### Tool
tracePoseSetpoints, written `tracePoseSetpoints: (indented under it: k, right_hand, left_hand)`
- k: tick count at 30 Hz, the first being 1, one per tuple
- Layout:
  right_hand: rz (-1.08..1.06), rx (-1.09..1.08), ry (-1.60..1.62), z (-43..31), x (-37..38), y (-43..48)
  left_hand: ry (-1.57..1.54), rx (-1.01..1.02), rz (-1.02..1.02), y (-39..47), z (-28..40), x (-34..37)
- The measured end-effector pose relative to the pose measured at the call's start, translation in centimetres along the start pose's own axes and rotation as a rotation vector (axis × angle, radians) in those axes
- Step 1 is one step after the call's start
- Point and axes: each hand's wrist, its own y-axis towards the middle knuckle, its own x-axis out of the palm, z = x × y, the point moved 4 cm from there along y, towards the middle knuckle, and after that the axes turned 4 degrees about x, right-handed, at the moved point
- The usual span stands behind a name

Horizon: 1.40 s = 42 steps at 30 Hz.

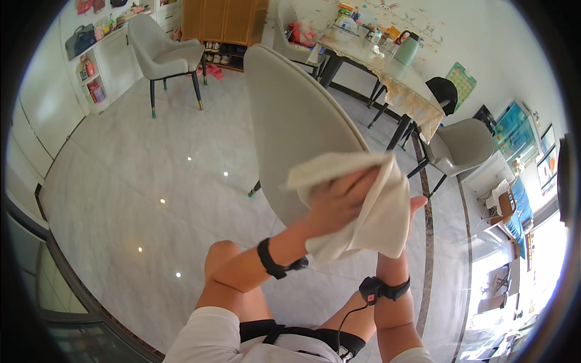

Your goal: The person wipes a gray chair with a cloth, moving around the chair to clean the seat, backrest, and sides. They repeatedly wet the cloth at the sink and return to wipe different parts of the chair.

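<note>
My left hand (338, 202) is closed on a cream cloth (383, 213), blurred by motion, in front of the lower right part of a grey upholstered chair back (295, 113). Behind the hanging cloth is my right hand (418, 206); only its thumb and part of the palm edge show at the cloth's right side, so its grip is hidden. The chair back stands upright before me, its seat out of sight. Both wrists wear black straps, and a cable runs from the right one.
A dining table (424, 97) with a lace-edged cover, a green thermos jug (407, 49) and bottles stands beyond the chair. Other grey chairs stand at the upper left (170, 56) and right (467, 140). A dark-framed glass panel (91, 336) lies at the lower left.
</note>
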Motion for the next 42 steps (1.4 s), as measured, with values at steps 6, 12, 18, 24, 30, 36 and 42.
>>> tracePoseSetpoints:
  k: [6,12,18,24,30,36,42]
  right_hand:
    - [0.287,-0.133,-1.096,-0.7,0.5,0.4]
    - [0.307,-0.150,-1.170,-1.3,2.4,1.5]
    - [0.310,-0.183,-1.119,-0.7,1.1,1.3]
    - [0.527,-0.052,-0.243,0.4,-1.6,-0.1]
    - [0.339,-0.132,-0.973,-0.6,1.3,0.8]
    - [0.546,-0.092,-1.288,-0.5,2.3,1.5]
    - [0.551,-0.200,-1.292,-0.2,1.6,0.9]
  left_hand:
    - [-0.305,-0.188,-0.098,7.0,-15.0,-3.4]
    - [-0.262,-0.518,-0.248,11.0,-24.7,-2.3]
    - [-0.356,-0.145,-0.101,8.5,-10.5,-4.9]
    - [-0.524,-0.406,-0.717,1.5,-2.1,-3.8]
    - [-0.641,-0.353,-0.134,7.1,-5.4,-1.7]
    - [-0.487,-0.437,0.021,2.8,-22.1,1.9]
    - [-0.580,-0.858,-0.048,-18.6,-22.3,2.3]
